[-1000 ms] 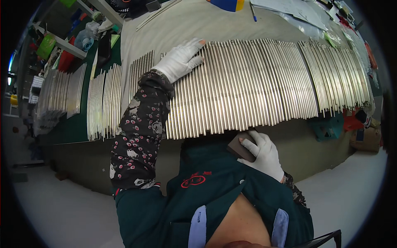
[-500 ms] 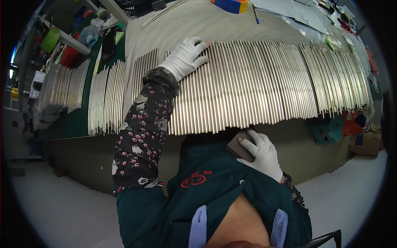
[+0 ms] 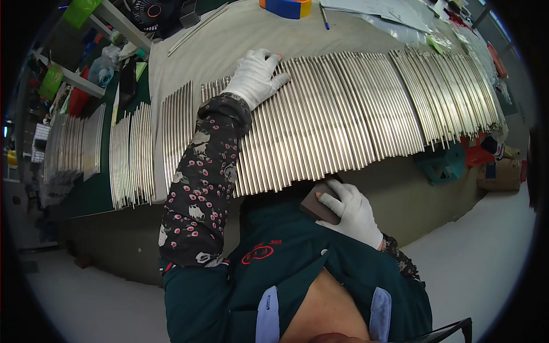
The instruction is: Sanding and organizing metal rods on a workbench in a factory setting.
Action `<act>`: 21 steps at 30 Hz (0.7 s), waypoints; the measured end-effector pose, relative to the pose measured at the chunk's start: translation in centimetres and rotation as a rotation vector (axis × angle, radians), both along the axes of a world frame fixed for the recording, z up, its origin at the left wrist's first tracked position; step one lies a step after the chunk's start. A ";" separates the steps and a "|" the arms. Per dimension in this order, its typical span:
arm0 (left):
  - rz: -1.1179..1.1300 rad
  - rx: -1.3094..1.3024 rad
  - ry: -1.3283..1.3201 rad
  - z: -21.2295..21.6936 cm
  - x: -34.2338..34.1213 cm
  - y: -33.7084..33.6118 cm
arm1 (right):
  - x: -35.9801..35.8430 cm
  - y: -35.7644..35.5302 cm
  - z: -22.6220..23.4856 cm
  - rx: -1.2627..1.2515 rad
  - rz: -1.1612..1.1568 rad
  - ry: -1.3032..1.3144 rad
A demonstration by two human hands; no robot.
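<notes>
A long row of thin silvery metal rods (image 3: 337, 114) lies side by side on the cloth-covered table. My left hand (image 3: 254, 79), in a white glove with bare fingertips, rests on the far ends of the rods with its fingers apart. Below the table's front edge, close to my body, my right hand (image 3: 351, 214), gloved the same way, grips a brownish-grey block (image 3: 317, 206) that looks like a sanding block. The block is just short of the rods' near ends. My left sleeve covers part of the rods beneath it.
Shorter groups of rods (image 3: 132, 157) lie to the left, with bagged rods (image 3: 71, 146) beyond them. More rods (image 3: 449, 97) lie to the right. At the back are a tape roll (image 3: 286, 8), a pen (image 3: 325, 18), papers and a small fan (image 3: 150, 11). A green stool (image 3: 443, 164) stands lower right.
The view has turned a little, tilting the rods in it. My left hand has shifted slightly rightward along the rods. My right hand still holds the block near the front edge.
</notes>
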State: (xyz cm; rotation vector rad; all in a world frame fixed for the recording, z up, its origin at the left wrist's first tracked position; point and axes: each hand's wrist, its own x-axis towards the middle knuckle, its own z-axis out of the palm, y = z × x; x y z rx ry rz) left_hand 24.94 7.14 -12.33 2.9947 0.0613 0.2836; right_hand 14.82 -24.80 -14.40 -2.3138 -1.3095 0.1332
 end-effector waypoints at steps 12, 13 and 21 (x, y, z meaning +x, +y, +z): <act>0.035 0.068 -0.050 -0.1 -0.1 -0.4 | 0.2 0.0 -0.4 0.015 0.009 0.002; 0.041 0.074 -0.027 0.1 -0.1 -0.3 | 0.3 0.0 -0.5 0.014 0.009 0.004; -0.116 0.059 -0.043 -0.4 -0.5 -0.6 | 0.6 0.1 -0.1 0.009 0.029 0.011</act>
